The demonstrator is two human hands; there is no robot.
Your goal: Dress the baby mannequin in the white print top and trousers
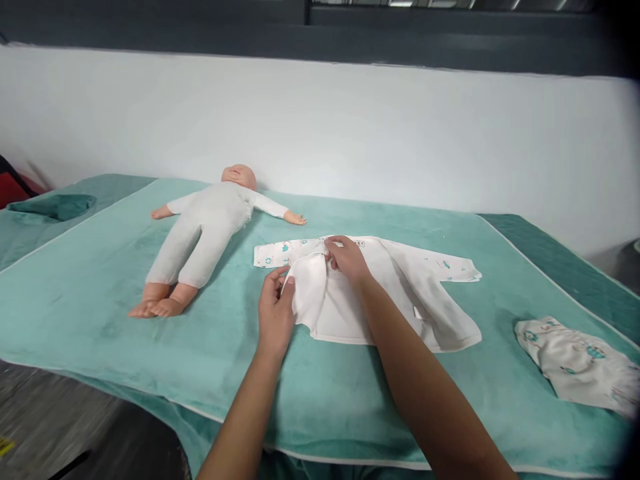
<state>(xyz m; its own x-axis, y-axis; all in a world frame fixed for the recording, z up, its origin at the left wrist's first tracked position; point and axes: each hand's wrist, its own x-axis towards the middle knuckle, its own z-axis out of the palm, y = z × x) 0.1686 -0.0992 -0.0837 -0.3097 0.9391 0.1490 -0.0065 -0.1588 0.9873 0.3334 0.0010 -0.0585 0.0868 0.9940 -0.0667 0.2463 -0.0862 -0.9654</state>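
Observation:
A white baby shirt (400, 293) with small teal prints lies spread open on the teal blanket (100, 280), sleeves out to both sides. My left hand (275, 308) pinches the shirt's left front flap at its edge and folds it over. My right hand (347, 259) is closed on the fabric near the collar. A baby doll (205, 230) in a white body suit lies on its back to the left of the shirt, arms spread, untouched by either hand.
A folded printed garment (575, 363) lies at the blanket's right side. A dark green cloth (53, 205) sits at the far left. A white wall (350, 127) runs behind the table. The near table edge drops to a dark floor (60, 427).

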